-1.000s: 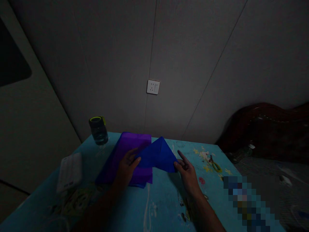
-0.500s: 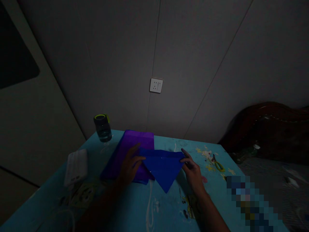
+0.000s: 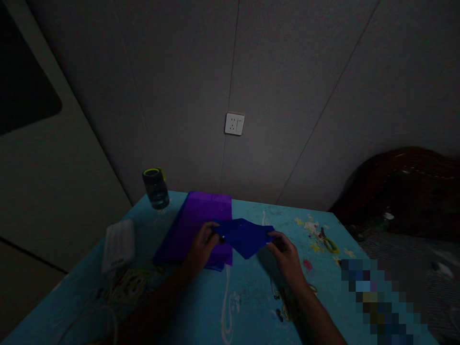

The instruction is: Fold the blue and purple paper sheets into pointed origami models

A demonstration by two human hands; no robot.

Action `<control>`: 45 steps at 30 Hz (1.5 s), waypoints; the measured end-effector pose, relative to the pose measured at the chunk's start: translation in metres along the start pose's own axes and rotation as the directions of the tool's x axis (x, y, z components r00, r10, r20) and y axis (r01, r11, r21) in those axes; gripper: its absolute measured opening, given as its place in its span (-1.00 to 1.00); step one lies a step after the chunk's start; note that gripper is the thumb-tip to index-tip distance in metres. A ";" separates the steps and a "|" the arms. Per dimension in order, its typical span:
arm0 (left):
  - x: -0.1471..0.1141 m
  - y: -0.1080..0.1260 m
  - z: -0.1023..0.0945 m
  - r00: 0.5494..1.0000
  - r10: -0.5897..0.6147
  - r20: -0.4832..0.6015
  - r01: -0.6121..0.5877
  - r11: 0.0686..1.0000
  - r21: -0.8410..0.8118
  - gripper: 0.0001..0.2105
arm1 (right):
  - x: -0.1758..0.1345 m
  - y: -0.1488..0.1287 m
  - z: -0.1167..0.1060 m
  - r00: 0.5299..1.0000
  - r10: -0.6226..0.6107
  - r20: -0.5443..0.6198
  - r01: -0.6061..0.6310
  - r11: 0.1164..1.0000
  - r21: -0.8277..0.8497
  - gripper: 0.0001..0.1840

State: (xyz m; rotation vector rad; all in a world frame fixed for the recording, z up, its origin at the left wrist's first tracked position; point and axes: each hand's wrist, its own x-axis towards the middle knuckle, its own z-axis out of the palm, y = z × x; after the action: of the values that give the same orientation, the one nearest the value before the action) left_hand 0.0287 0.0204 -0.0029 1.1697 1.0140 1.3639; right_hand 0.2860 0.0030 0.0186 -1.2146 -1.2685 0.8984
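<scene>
A folded sheet of blue paper is held up over the table between both hands, its lower corner pointing toward me. My left hand pinches its left corner, thumb and fingers closed on it. The right corner sits in the closed fingers of my right hand. Behind my left hand lies a stack of purple and blue paper, flat on the table and partly covered by that hand and the blue paper.
The table has a light-blue patterned cover. A water bottle stands at the back left, with a white power bank and its cable nearer me. Scissors with yellow-green handles lie right. A wall socket is behind.
The blue paper has tilted flatter, so its hanging triangle looks shorter and its top edge now peaks in the middle. My left hand has closed more firmly on its corner.
</scene>
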 end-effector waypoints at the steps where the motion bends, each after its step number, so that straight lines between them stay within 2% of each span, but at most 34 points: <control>1: -0.001 0.001 -0.001 0.999 0.028 0.019 -0.029 0.999 0.041 -0.71 | 0.000 0.000 -0.001 1.000 0.000 0.001 0.000 1.000 -0.007 -0.57; 5: -0.003 0.006 -0.003 0.995 0.093 0.039 -0.098 0.982 0.160 -0.76 | -0.002 -0.001 -0.002 1.000 -0.006 0.007 0.006 1.000 -0.002 -0.61; 8: -0.004 0.011 -0.004 0.993 0.115 -0.006 -0.112 0.971 0.211 -0.80 | -0.002 -0.001 -0.003 1.000 -0.015 -0.009 0.015 1.000 0.010 -0.65; 12: -0.004 0.015 -0.007 0.979 0.195 -0.057 -0.171 0.943 0.286 -0.88 | -0.001 -0.001 -0.008 0.998 -0.054 -0.038 0.052 0.997 -0.053 -0.72; 18: -0.005 0.017 -0.005 0.984 0.145 -0.104 -0.109 0.951 0.289 -0.85 | -0.001 -0.004 -0.005 0.999 -0.025 -0.042 0.022 0.997 -0.070 -0.72; 21: -0.006 0.021 -0.001 0.981 0.141 -0.131 -0.110 0.970 0.216 -0.67 | -0.003 -0.006 0.000 0.997 0.010 -0.075 -0.012 1.000 -0.027 -0.67; 24: -0.005 0.021 0.002 0.978 0.120 -0.169 -0.096 0.985 0.144 -0.46 | -0.003 -0.007 0.006 0.991 0.053 -0.119 -0.043 0.996 0.084 -0.44; 26: -0.003 0.019 0.003 0.975 0.096 -0.200 -0.075 0.991 0.110 -0.55 | -0.004 -0.006 0.009 0.987 0.092 -0.134 -0.075 0.989 0.126 -0.38; 29: -0.001 0.014 0.003 0.970 0.070 -0.234 -0.046 0.993 0.108 -0.77 | -0.005 -0.004 0.015 0.981 0.122 -0.152 -0.108 0.989 0.098 -0.56; 33: 0.000 0.013 0.000 0.957 0.106 -0.271 -0.047 0.975 0.216 -0.80 | -0.008 -0.002 0.018 0.980 0.080 -0.182 -0.079 0.997 0.008 -0.63; 37: 0.000 0.013 -0.005 0.943 0.188 -0.275 -0.097 0.945 0.313 -0.76 | -0.009 -0.002 0.017 0.987 0.055 -0.148 -0.060 0.998 -0.034 -0.62; 41: 0.001 0.009 -0.008 0.940 0.237 -0.246 -0.143 0.927 0.347 -0.72 | -0.008 0.002 0.013 0.992 -0.006 -0.123 -0.004 0.997 -0.081 -0.56; 45: -0.001 0.004 -0.006 0.934 0.331 -0.133 -0.253 0.878 0.406 -0.69 | -0.009 0.007 0.010 0.979 -0.173 -0.108 0.147 0.965 -0.218 -0.64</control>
State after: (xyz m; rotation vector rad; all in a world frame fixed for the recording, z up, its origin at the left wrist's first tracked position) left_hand 0.0219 0.0190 -0.0003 1.5518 1.3319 1.5908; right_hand 0.2754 -0.0026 0.0093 -1.2905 -1.3619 0.5717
